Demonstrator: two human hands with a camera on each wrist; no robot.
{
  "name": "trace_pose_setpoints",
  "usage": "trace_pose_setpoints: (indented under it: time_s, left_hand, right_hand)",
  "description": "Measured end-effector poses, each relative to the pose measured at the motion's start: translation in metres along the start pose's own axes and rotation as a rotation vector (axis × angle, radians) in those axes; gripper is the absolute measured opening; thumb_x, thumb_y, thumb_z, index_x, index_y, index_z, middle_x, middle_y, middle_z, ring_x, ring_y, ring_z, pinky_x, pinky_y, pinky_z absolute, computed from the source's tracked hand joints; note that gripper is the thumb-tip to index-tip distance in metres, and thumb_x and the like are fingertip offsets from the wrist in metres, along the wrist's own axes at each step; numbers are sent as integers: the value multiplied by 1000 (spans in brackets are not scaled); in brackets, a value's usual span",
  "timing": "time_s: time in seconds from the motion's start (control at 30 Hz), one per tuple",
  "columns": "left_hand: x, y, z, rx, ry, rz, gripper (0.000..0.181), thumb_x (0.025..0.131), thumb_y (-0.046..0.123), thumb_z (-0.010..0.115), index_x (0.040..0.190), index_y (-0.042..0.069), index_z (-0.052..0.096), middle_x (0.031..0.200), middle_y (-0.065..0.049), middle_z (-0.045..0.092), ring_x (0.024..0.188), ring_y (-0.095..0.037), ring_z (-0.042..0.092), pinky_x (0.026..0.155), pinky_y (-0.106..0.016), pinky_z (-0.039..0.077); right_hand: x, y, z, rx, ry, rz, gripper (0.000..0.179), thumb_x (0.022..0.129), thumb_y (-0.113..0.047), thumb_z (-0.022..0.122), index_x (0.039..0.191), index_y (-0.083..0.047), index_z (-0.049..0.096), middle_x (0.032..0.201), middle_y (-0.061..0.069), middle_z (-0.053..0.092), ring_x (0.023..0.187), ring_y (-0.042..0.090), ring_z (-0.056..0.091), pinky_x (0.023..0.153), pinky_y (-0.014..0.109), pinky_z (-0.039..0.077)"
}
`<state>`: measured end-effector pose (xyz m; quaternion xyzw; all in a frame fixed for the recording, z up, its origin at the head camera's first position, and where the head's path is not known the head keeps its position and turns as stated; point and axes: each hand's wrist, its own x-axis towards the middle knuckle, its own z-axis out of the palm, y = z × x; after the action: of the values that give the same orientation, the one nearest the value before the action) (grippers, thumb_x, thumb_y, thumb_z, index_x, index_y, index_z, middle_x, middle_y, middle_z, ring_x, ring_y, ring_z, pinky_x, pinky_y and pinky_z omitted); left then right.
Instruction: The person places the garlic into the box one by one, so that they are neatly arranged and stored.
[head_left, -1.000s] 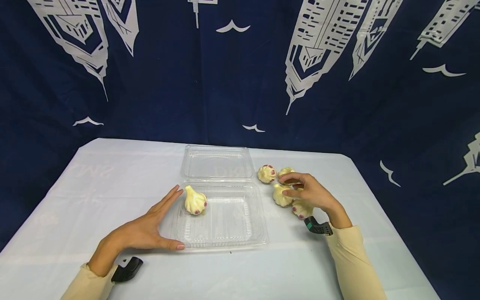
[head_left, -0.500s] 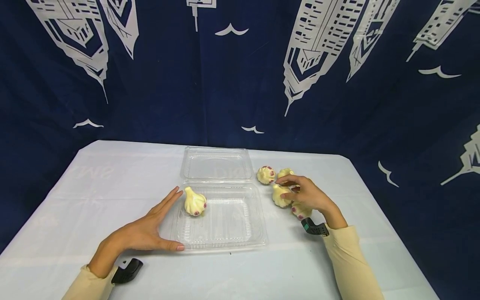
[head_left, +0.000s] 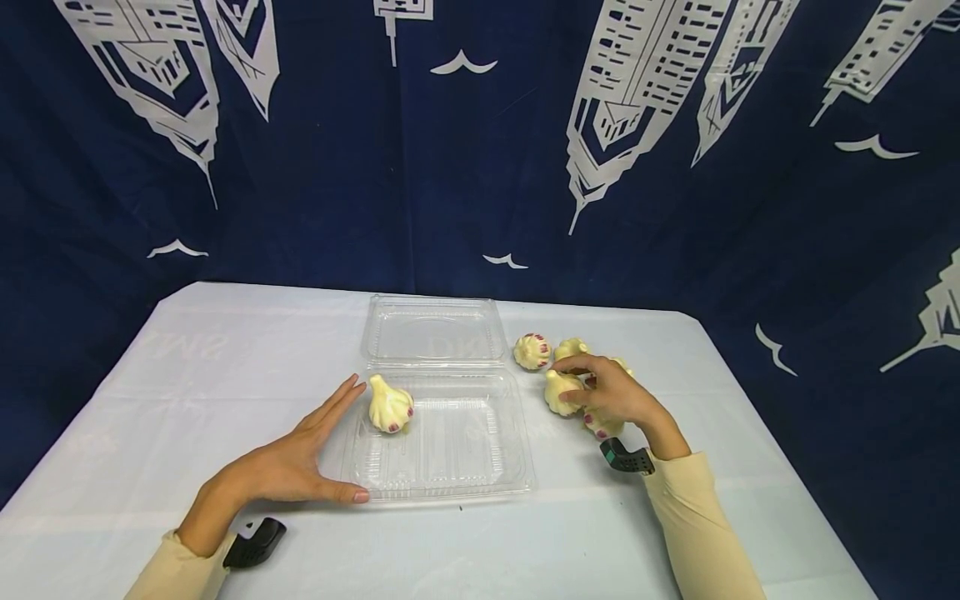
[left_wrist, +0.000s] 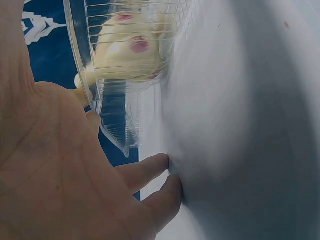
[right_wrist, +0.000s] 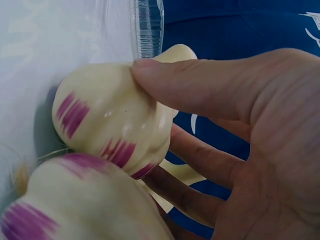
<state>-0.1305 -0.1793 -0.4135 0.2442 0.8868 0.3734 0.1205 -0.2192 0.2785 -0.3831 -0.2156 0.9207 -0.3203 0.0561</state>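
Observation:
My left hand (head_left: pixel 288 462) is spread along the left side of a clear plastic clamshell box (head_left: pixel 457 483), thumb at its near left corner and fingertips by its far left. Inside the box, on the left, lies a cream garlic bulb (head_left: pixel 390 406) with purple marks; the left wrist view shows it through the ribbed wall. To the right of the box, my right hand (head_left: pixel 611 392) pinches another garlic bulb (right_wrist: pixel 110 110), thumb on one side and fingers on the other. A purple-streaked bulb (right_wrist: pixel 90 200) lies right beside it.
More garlic bulbs lie around the right hand, among them a bulb (head_left: pixel 532 352) at the far left of the group and a bulb (head_left: pixel 572 348) behind the fingers. The box's lid (head_left: pixel 435 329) lies folded back, toward the blue curtain (head_left: pixel 450 167) behind the white table (head_left: pixel 187 400).
My right hand has shifted slightly left and down, its thumb and fingers coming in around the garlic bulb. The left hand stays in place at the box.

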Motion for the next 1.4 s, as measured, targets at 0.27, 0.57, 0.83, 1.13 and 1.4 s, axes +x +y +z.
trace_pose_setpoints:
  time_s: [0.27, 0.57, 0.83, 1.13, 1.4]
  left_hand:
    - [0, 0, 0, 4, 0, 1, 128, 71, 56, 86, 162, 30, 0, 170, -3, -6, 153, -45, 8, 112, -73, 22]
    - [0, -1, 1, -2, -6, 0, 128, 72, 56, 86, 162, 29, 0, 170, -4, -6, 152, -46, 7, 112, -74, 21]
    - [0, -1, 1, 1, -8, -6, 128, 71, 57, 85, 162, 30, 0, 170, -4, -6, 153, -45, 7, 112, -73, 21]
    - [0, 0, 0, 1, -6, -7, 128, 71, 57, 86, 162, 30, -1, 170, -5, -6, 153, -45, 7, 112, -74, 21]
    - [0, -1, 1, 2, -4, -8, 128, 71, 57, 85, 162, 30, 0, 170, -5, -6, 153, -45, 7, 112, -74, 21]
  right_hand:
    - [0, 0, 0, -23, -8, -1, 39, 88, -9, 76, 124, 2, 67, 121, 19, 68, 115, 39, 62, 91, 52, 51]
    - [1, 0, 1, -14, -27, 4, 33, 90, -11, 74, 120, 2, 67, 118, 18, 69, 111, 37, 62, 91, 53, 53]
    - [0, -2, 1, 2, -12, 3, 29, 92, -13, 73, 117, 0, 68, 113, 15, 70, 107, 31, 64, 87, 41, 56]
    - [1, -5, 0, 8, 49, -35, 29, 92, -12, 73, 117, 1, 67, 114, 15, 69, 109, 34, 65, 86, 39, 58]
    - [3, -11, -1, 7, 82, -46, 27, 93, -11, 71, 118, -1, 67, 114, 14, 70, 108, 33, 65, 87, 42, 58]
